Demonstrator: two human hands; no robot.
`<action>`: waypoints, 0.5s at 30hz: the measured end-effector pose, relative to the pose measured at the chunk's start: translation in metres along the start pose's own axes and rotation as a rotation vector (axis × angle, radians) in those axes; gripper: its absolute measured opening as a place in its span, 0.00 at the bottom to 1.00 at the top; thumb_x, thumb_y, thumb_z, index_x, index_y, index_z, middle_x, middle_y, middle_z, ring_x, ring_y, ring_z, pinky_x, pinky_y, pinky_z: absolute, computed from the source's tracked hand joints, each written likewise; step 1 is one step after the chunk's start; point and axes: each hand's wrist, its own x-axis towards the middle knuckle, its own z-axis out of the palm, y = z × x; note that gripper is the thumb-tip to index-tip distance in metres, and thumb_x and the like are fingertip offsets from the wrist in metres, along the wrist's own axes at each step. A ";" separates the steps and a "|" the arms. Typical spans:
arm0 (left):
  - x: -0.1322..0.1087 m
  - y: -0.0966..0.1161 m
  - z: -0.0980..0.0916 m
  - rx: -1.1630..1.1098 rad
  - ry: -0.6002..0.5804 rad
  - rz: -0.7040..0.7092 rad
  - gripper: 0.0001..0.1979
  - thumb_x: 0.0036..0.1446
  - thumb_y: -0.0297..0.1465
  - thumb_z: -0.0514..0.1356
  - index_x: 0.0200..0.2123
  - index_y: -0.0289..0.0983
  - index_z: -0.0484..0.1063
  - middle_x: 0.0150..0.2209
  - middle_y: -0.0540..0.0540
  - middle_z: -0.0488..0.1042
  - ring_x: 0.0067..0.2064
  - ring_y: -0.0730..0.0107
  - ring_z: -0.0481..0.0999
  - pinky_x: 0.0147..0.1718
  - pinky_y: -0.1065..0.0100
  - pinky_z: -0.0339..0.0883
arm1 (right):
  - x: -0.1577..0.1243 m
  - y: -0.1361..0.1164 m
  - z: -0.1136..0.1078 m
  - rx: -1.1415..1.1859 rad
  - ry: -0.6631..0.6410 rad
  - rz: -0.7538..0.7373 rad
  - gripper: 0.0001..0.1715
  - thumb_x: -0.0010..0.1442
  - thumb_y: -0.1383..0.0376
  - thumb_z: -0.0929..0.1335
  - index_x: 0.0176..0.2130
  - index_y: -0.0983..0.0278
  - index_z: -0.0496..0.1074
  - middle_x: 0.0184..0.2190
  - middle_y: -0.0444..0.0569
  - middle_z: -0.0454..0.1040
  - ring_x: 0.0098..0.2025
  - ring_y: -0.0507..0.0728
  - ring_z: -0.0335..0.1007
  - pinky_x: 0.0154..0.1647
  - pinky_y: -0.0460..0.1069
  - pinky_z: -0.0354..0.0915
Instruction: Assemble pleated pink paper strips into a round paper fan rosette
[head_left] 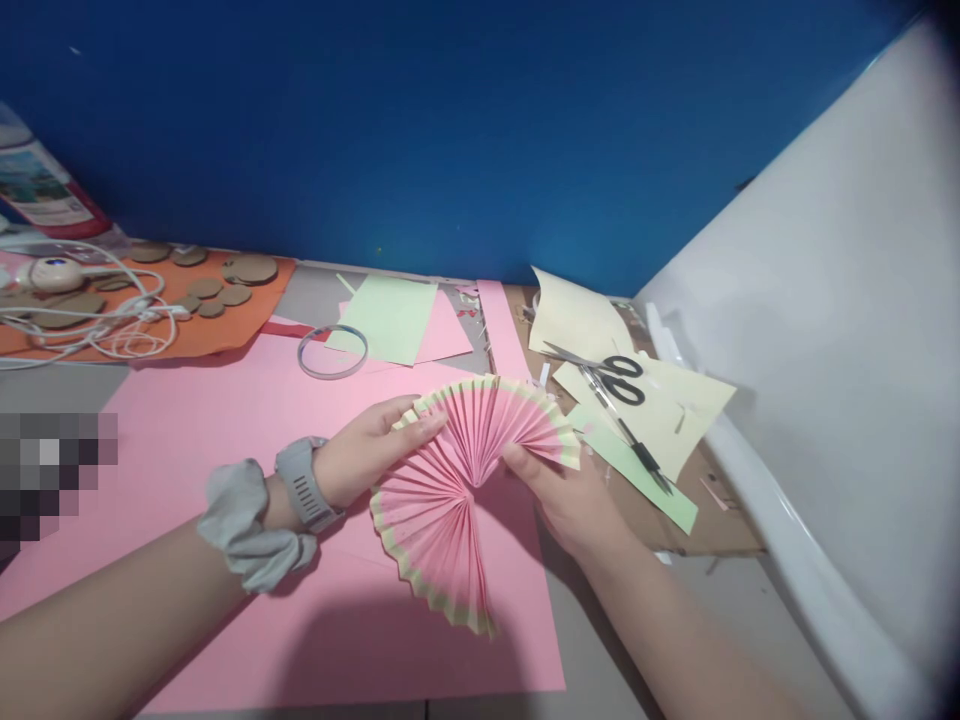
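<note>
A pleated paper fan [480, 430], pink with a green and pale yellow zigzag rim, is spread between my hands over a large pink sheet [225, 420]. My left hand [379, 445] grips its upper left side, thumb on top of the folds. On the right, my right hand [559, 490] pinches the fan near its lower right edge, thumb on the front. The fan's lower left part hangs free, and a gap shows between its two ends at the lower right. Fingers behind the paper are hidden.
Black-handled scissors [622, 380] and a pen [645, 460] lie on cream paper [675, 400] at the right. A tape ring [332, 352] and green paper [390, 315] sit behind the fan. Cardboard discs [251, 268] and a white cable [142, 310] cover orange paper [232, 340].
</note>
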 end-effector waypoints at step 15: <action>-0.004 0.002 0.007 0.201 -0.156 0.055 0.14 0.57 0.34 0.56 0.44 0.37 0.72 0.42 0.43 0.76 0.48 0.58 0.72 0.48 0.59 0.65 | -0.004 -0.002 0.001 0.080 -0.312 0.299 0.14 0.52 0.56 0.69 0.36 0.63 0.73 0.34 0.47 0.75 0.40 0.56 0.71 0.46 0.53 0.66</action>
